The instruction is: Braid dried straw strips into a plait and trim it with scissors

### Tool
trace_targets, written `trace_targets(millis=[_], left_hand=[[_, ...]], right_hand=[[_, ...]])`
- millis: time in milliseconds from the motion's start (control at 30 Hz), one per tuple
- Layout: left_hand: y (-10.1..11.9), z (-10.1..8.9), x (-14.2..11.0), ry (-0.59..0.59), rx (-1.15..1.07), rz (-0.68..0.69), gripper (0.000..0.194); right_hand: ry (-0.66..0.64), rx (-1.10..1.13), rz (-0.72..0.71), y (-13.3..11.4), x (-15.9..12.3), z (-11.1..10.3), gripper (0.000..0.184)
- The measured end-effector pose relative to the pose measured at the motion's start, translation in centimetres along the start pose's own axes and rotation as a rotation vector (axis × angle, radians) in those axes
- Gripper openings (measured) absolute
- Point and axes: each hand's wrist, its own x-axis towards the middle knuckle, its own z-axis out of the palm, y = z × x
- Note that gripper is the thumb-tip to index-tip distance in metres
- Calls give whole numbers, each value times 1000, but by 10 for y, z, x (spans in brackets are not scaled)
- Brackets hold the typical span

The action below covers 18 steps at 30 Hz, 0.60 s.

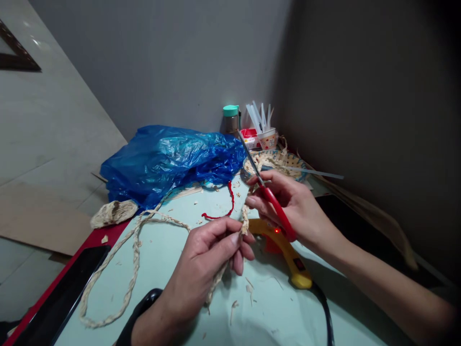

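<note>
My left hand (212, 259) pinches a pale braided cord (245, 218) between thumb and fingers near the middle of the view. Close by on the right, my right hand (288, 197) is closed around red-handled scissors (275, 206), their blades pointing up and away. Its fingertips also meet the upper stretch of the cord. Beneath the right hand lies a yellow glue gun (293, 264) with a lit red light and a black cable. A long loop of braided cord (135, 264) spreads over the table to the left.
A blue plastic bag (169, 158) fills the back left, beside a bundle of pale fibre (113, 214). Behind stand a teal-lidded bottle (231, 117), a cup of glue sticks (267, 139) and a woven basket (302, 168). Red yarn (231, 199) and scraps lie on the pale table (165, 298).
</note>
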Motion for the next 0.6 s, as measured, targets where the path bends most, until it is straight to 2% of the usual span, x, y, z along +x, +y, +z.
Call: trace_targets(millis=[167,333,467,600], left_hand=[[5,-4,5,38,-225,-39,13],[8,-14,9,149,-352,58,10],[9,-19,11,204,-375,111,13],[6,-18,10,224,-316,161,13]], right_hand=[[-21,-289,-186,2,-6,-6,31],[-58,-538,-354,-13,-13,-9,31],[-38,-807,-615,-21,-13,-8,43],[-71,-1025,-668,-18,-12,-6,37]])
